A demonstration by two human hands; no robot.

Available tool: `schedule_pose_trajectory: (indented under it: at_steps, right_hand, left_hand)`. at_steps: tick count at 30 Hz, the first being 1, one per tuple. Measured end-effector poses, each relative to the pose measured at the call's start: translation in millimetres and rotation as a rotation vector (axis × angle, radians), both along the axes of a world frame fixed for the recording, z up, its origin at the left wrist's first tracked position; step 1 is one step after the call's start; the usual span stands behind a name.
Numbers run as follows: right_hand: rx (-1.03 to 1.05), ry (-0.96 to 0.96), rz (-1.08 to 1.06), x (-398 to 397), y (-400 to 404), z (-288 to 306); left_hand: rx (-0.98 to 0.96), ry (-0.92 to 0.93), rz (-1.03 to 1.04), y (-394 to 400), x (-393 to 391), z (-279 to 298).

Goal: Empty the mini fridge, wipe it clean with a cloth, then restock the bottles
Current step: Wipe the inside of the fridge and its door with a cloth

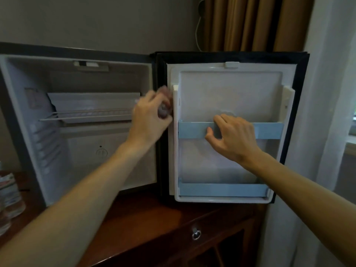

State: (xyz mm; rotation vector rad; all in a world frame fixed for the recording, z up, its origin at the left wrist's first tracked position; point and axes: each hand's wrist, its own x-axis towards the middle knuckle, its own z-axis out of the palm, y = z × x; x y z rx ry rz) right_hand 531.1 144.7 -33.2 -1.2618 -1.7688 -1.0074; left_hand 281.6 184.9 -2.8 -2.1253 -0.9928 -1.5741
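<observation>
While the fridge [81, 122] is standing emptied at left of frame, bottles [9, 193] waiting at lower left, the left hand [152, 116] is clutching a blurred cloth [163, 105] at the door [227, 132] edge and the right hand [233, 135] is gripping the upper rail [267, 130], so wiping is likely underway, the door shelves needing swipes next.

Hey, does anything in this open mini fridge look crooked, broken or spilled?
Nothing stands out. The wire shelf sits level, both blue door rails run straight, and no spill shows. The left hand is blurred.

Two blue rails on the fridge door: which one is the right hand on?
The upper blue rail: the right hand grips its middle. The lower blue rail, near the door's bottom, is untouched.
</observation>
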Motion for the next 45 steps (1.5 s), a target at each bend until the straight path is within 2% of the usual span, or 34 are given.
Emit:
schedule_pose_trajectory:
  at_steps: [3, 5, 8, 15, 17, 21, 24, 28, 31, 35, 42, 45]
  right_hand:
    - [0.003, -0.001, 0.001, -1, 0, 0]
    - [0.005, -0.007, -0.005, 0, -1, 0]
    - [0.014, -0.010, -0.017, 0, -1, 0]
    - [0.025, -0.024, -0.028, -2, -4, 1]
    - [0.025, -0.025, -0.032, -2, -4, 1]
    - [0.025, -0.025, -0.021, -2, -2, 1]
    - [0.032, -0.017, -0.033, -2, -2, 1]
    - [0.031, -0.022, -0.027, -1, -4, 1]
    - [0.031, -0.018, -0.040, -1, -3, 1]
    - [0.032, -0.019, -0.045, -1, -3, 0]
    - [0.046, -0.015, -0.035, -3, -4, 1]
    - [0.027, -0.016, -0.038, -2, -4, 1]
  left_hand:
    - [0.075, 0.016, -0.016, 5, -4, 39]
    - [0.081, 0.017, -0.015, 5, -4, 36]
    - [0.047, 0.011, -0.018, 2, -3, 3]
    - [-0.189, 0.116, -0.024, -20, -6, -130]
    - [-0.219, 0.131, -0.032, -21, -8, -144]
    - [-0.183, 0.155, -0.036, -16, -12, -111]
    - [-0.073, 0.062, -0.051, -8, -10, -48]
    - [0.072, 0.058, -0.047, 3, -7, 31]
    - [0.139, 0.073, -0.018, 6, -8, 46]
    - [0.077, 0.064, -0.027, 5, -7, -1]
    - [-0.193, 0.133, -0.009, -17, -5, -149]
    - [-0.227, 0.179, -0.016, -18, -8, -165]
